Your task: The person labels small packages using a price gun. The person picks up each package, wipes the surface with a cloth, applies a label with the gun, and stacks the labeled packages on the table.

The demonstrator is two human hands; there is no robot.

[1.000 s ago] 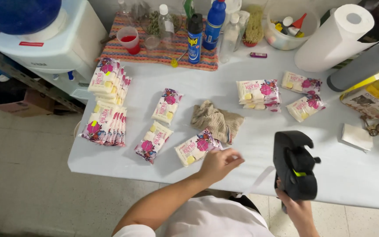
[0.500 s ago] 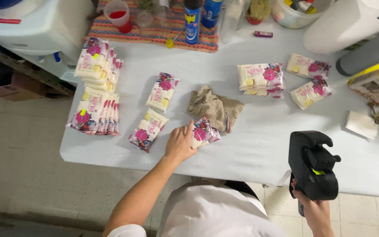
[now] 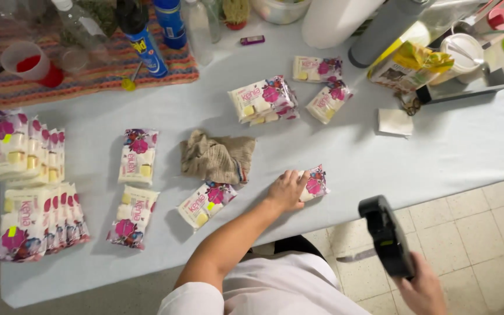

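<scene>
Floral packet (image 3: pixel 313 182) under left hand (image 3: pixel 287 190), black label gun (image 3: pixel 387 235) in right hand (image 3: pixel 422 290)

The tabletop (image 3: pixel 438 157) wears a pale blue cloth, matt and smooth with faint creases. The flowered packet (image 3: pixel 315 182) under the left hand (image 3: pixel 287 189) is glossy plastic film, as are the other packets such as the one near the crumpled rag (image 3: pixel 217 156), which is coarse, matt beige cloth. The label gun (image 3: pixel 387 236) in the right hand (image 3: pixel 424 290) is black plastic with a dull sheen. The striped mat (image 3: pixel 88 76) looks woven and rough. The red cup (image 3: pixel 33 64) is translucent plastic; the spray can (image 3: pixel 145 46) is shiny metal. The floor tiles (image 3: pixel 485 233) look smooth and slightly glossy.
</scene>
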